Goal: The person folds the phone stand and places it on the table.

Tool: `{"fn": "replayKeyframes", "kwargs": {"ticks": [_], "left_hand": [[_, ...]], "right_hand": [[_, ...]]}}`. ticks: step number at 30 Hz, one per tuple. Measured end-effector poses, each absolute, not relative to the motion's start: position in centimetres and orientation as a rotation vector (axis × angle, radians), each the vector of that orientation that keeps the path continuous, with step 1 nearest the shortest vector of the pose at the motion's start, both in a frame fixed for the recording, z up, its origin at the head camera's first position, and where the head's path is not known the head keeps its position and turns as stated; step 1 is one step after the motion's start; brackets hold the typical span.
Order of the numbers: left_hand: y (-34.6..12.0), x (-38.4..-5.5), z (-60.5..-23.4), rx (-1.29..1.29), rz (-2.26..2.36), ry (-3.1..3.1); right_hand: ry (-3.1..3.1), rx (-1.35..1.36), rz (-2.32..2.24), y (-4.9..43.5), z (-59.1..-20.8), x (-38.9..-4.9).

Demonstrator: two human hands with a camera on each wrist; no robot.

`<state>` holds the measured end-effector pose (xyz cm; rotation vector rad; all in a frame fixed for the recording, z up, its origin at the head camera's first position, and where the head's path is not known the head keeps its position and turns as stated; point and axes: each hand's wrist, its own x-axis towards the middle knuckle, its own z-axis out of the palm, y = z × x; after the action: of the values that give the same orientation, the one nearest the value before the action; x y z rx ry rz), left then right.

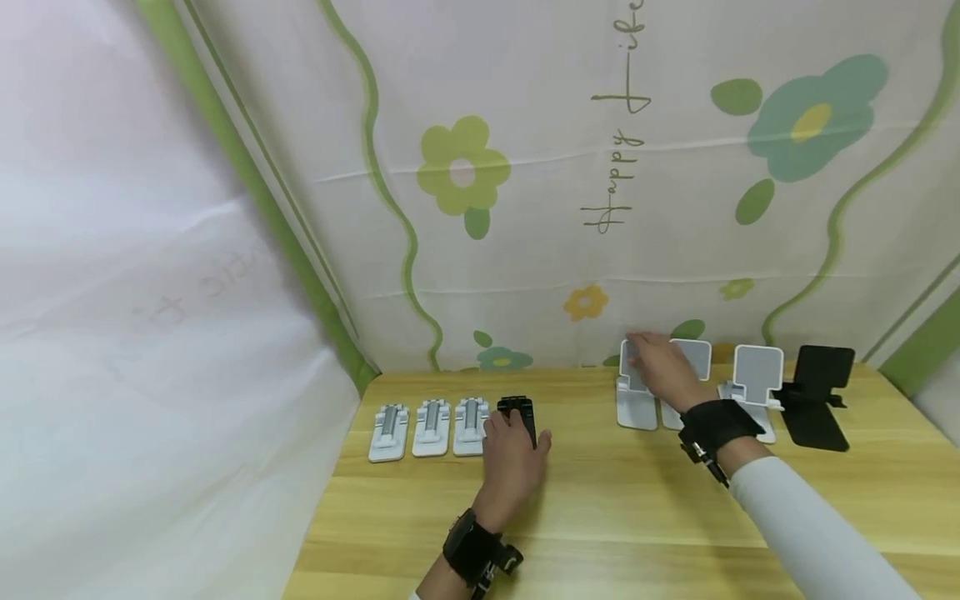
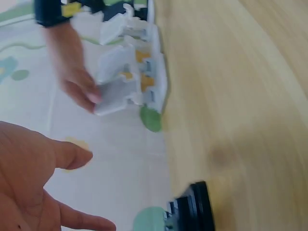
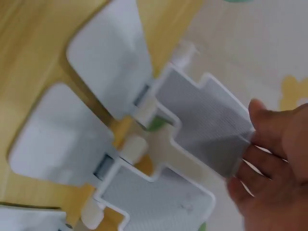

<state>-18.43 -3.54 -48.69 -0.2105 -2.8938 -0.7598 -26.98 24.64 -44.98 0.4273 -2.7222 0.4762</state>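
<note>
My right hand (image 1: 665,368) is at the raised plate of the leftmost unfolded white phone stand (image 1: 636,410). In the right wrist view, its thumb and fingers (image 3: 262,161) pinch the outer edge of that stand's grey-padded plate (image 3: 202,115). My left hand (image 1: 514,462) hovers over a folded black phone stand (image 1: 519,406), partly covering it in the head view. The left wrist view has the left thumb and a finger (image 2: 86,220) spread apart, with the black stand beyond them and nothing held.
Several folded white stands (image 1: 431,427) lie in a row left of the black one. Right of my right hand are more unfolded white stands (image 1: 757,375) and an unfolded black stand (image 1: 817,400). A flower-print cloth (image 1: 525,250) hangs behind the wooden table (image 1: 600,517).
</note>
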Motion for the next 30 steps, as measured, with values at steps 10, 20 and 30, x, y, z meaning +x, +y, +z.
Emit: {"fn": "replayKeyframes", "kwargs": {"ticks": [10,20,30], "left_hand": [[-3.4,-17.5,-46.8,-0.304,-0.988,-2.85],[-3.1,-17.6,-46.2,-0.504,-1.915,-2.647],[-1.5,-17.7,-45.1,-0.399,-2.502,-2.461]], "right_hand": [[-2.562,0.317,0.623,24.6,-45.8,-26.8],[-2.411,0.424,0.745,22.4,-41.7,-22.9],[-2.205,0.647,0.679,18.9,-36.6,-16.6]]}}
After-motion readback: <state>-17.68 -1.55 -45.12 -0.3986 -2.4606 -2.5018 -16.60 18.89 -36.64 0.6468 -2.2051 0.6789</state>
